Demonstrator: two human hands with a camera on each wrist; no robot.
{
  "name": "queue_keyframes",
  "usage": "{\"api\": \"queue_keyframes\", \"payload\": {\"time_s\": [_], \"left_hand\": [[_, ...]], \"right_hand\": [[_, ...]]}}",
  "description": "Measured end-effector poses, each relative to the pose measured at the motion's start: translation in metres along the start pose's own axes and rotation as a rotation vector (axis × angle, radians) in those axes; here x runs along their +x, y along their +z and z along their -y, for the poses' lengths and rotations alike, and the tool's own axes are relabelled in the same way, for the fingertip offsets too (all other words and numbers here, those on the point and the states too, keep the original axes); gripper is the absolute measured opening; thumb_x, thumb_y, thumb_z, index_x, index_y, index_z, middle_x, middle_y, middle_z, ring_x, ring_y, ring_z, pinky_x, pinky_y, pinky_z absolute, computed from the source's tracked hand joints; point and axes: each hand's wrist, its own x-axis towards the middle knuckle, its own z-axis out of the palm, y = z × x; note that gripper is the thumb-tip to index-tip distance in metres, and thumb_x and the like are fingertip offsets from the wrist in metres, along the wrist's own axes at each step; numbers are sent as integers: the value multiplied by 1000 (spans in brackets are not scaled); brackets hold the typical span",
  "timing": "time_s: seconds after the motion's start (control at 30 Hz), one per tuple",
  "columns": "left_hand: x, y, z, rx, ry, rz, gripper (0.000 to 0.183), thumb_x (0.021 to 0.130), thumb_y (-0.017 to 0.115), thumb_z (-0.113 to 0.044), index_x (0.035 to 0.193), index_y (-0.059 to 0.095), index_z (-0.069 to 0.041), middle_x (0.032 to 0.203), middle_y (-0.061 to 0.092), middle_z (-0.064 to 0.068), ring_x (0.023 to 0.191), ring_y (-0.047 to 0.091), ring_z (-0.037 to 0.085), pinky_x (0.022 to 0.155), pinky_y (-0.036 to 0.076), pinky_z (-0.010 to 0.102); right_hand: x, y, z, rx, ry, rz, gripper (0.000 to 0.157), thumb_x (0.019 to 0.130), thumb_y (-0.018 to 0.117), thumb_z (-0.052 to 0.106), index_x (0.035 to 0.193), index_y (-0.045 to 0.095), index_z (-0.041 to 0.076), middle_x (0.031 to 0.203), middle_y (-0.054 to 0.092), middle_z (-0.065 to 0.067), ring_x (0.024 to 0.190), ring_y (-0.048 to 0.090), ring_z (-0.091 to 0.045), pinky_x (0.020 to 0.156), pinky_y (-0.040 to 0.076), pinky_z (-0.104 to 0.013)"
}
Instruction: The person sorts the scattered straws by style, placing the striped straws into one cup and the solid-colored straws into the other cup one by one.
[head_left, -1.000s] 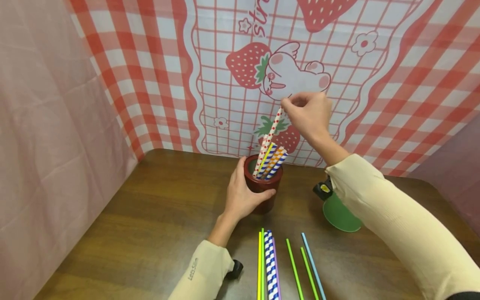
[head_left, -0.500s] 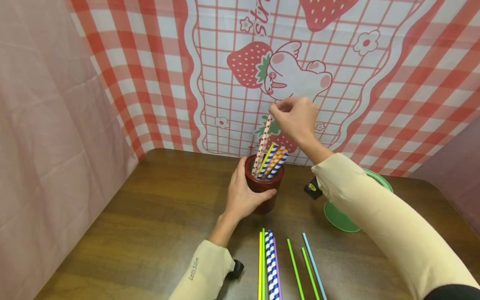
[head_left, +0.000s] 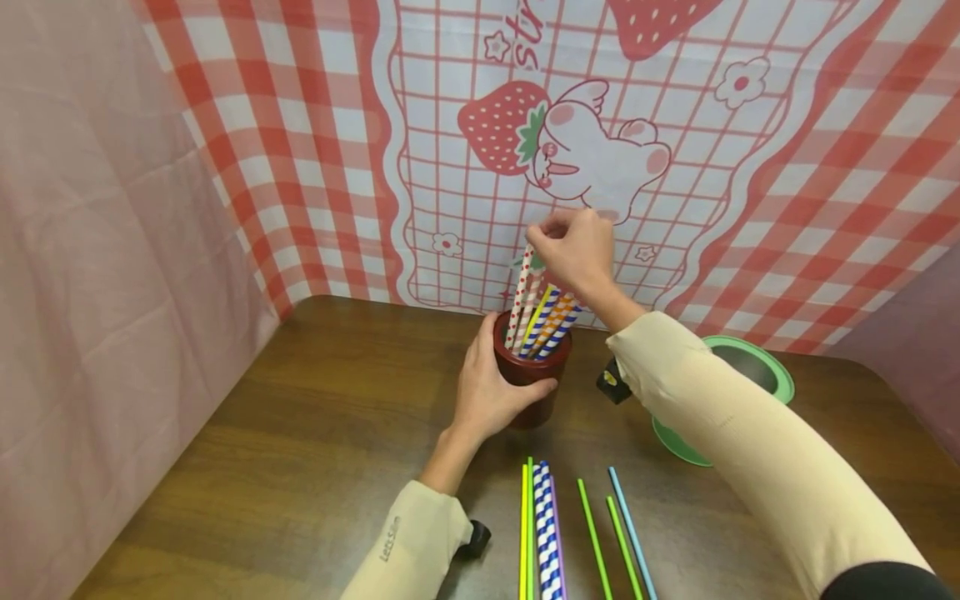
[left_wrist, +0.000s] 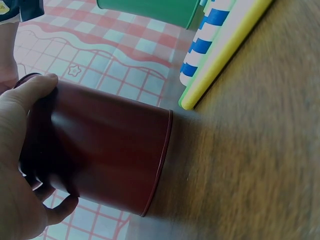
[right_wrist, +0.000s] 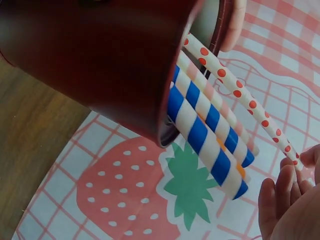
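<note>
My left hand point(head_left: 486, 387) grips a dark red cylindrical cup point(left_wrist: 105, 145), its thumb and fingers curled round the wall near the rim. Inside the cup stand several paper straws point(right_wrist: 207, 135), striped blue and white, orange and white and pale pink, with a yellow one among them. My right hand point(head_left: 577, 250) pinches the top end of a white straw with red dots point(right_wrist: 250, 102). That straw's lower end is inside the cup, and it rises higher than the others, leaning slightly. The bottom of the cup's inside is hidden.
Yellow, green, blue-checked and purple straws point(head_left: 543, 533) lie side by side at the table's front, with two green straws and a blue straw point(head_left: 630, 529) to their right. A green container point(head_left: 780, 375) stands behind my right sleeve. A patterned cloth point(head_left: 450, 192) hangs behind the table.
My right hand has moved left and down with the red-dotted straw, bringing it more upright and lower in the cup. My left hand keeps its grip on the cup.
</note>
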Motion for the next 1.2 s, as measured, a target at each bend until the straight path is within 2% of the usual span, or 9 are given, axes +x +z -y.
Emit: {"api": "queue_keyframes", "payload": {"time_s": [0.2, 0.43, 0.7, 0.87, 0.97, 1.2], "left_hand": [[0, 0, 0, 0, -6, 6, 108, 65, 84, -51, 149, 21, -28, 135, 47, 3, 120, 49, 20, 94, 47, 46], [-1, -1, -1, -1, -19, 15, 109, 65, 83, -51, 150, 20, -27, 137, 45, 4, 122, 49, 22, 94, 47, 48], [-2, 0, 0, 7, -25, 21, 110, 65, 83, -51, 151, 19, -26, 139, 45, 6, 123, 48, 24, 95, 46, 48], [-1, 1, 0, 6, -25, 24, 110, 65, 84, -50, 151, 19, -27, 139, 44, 6, 123, 47, 23, 95, 46, 48], [0, 0, 0, 6, -21, 21, 110, 65, 84, -50, 151, 19, -27, 139, 44, 6, 123, 47, 23, 95, 46, 48], [0, 0, 1, 8, -22, 14, 110, 65, 84, -51, 150, 20, -26, 139, 45, 6, 123, 48, 24, 95, 46, 48]], "right_hand": [[-2, 3, -3, 6, 15, 34, 29, 85, 61, 31, 79, 75, 6, 75, 72, -8, 63, 64, -19, 61, 49, -32], [-6, 7, -10, 27, 38, 92, 29, 86, 62, 30, 85, 75, 4, 83, 73, -11, 75, 68, -23, 71, 53, -38], [-11, 13, -20, 17, 127, 185, 31, 86, 62, 33, 95, 77, 8, 89, 74, -9, 79, 68, -23, 72, 52, -37], [-12, 13, -21, 27, 153, 201, 32, 87, 61, 35, 97, 77, 9, 92, 74, -8, 83, 68, -23, 76, 52, -38], [-12, 13, -20, 28, 154, 215, 32, 88, 61, 35, 98, 76, 9, 92, 74, -8, 79, 68, -22, 74, 52, -37], [-14, 12, -19, 36, 146, 252, 31, 88, 60, 34, 97, 77, 10, 87, 74, -7, 57, 63, -16, 62, 50, -31]]}}
